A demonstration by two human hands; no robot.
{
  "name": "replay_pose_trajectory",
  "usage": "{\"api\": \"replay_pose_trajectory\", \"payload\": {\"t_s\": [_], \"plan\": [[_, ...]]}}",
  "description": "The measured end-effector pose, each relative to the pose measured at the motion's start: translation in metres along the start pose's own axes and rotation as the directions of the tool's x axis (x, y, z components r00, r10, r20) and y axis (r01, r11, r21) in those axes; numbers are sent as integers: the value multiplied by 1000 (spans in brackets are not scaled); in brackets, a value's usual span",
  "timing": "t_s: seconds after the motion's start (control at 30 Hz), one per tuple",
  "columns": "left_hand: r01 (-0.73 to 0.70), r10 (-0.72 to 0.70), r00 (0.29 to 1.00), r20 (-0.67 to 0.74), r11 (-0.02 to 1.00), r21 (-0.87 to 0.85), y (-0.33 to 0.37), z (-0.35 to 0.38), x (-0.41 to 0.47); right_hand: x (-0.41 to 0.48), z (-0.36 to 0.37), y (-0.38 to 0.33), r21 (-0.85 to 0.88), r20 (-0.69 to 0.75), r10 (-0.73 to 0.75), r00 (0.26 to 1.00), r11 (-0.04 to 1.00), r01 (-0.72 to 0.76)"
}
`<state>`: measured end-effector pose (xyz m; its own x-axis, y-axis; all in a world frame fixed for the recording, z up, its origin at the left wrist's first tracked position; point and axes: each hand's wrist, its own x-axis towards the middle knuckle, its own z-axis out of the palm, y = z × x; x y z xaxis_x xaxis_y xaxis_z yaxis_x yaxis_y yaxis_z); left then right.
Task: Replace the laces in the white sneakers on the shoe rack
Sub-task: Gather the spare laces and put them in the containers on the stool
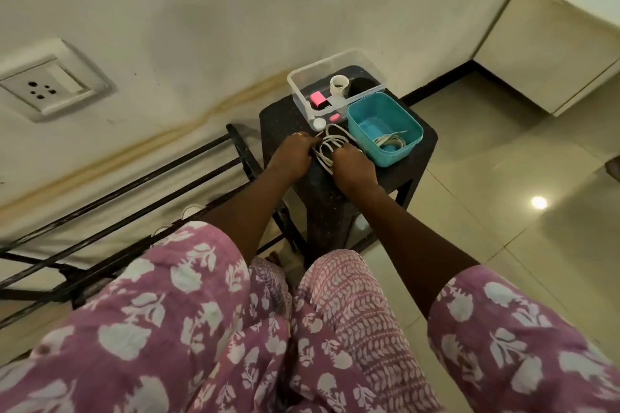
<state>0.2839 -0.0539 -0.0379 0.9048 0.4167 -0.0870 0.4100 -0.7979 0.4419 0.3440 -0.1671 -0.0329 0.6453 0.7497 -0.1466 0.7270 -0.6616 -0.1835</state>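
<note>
Laces [327, 148], white and coiled in a loose bundle, lie near the middle of the stool [285, 117], and the person holds them from both sides. The left hand [291, 155] has its fingers curled down on the left part of the bundle and pinches some strands; a ring [297, 134] shows on one finger. The right hand [355, 165] is curled in the same way around the right part, knuckles up, so its fingertips are hidden. Just beside this hand, at the right edge of the stool, stands a teal box [399, 154] without lid, and inside it lies a second lace [391, 140], also coiled. At the far edge a clear box [297, 94] holds a pink item [318, 98] and a white tube [338, 84]; what they are I cannot tell. A small white cap [319, 124] lies between the clear box and the bundle. Left of the stool a black rack [134, 193] stands along the wall. Under its bars two white shapes [192, 209] show, mostly hidden by the left arm; I cannot tell if they are the sneakers. A socket [50, 85] sits on the wall, well apart to the left.
</note>
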Motion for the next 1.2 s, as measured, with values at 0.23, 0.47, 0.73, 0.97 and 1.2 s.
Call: {"api": "replay_pose_trajectory", "payload": {"t_s": [0.23, 0.47, 0.73, 0.97, 1.2], "plan": [[55, -56, 996, -75, 998, -17, -12, 12, 7, 6, -3, 1, 49, 5, 71, 997, 996, -71], [90, -85, 986, -141, 995, 32, -20, 8, 2, 5, -7, 2, 114, -107, 72, 992, 992, -60], [142, -241, 962, -127, 842, -520, -7, -63, -17, 6, -60, -25, 392, -216, 105, 971, 920, -13], [215, -17, 976, 219, 288, -933, -7, -146, -55, -6, -105, -61, 676, -254, 169, 952, 735, 49], [-160, -211, 973, -92, -334, -929, 17, -202, -62, -17, -145, -119, 770, 16, -83, 996, 636, 41]]}}
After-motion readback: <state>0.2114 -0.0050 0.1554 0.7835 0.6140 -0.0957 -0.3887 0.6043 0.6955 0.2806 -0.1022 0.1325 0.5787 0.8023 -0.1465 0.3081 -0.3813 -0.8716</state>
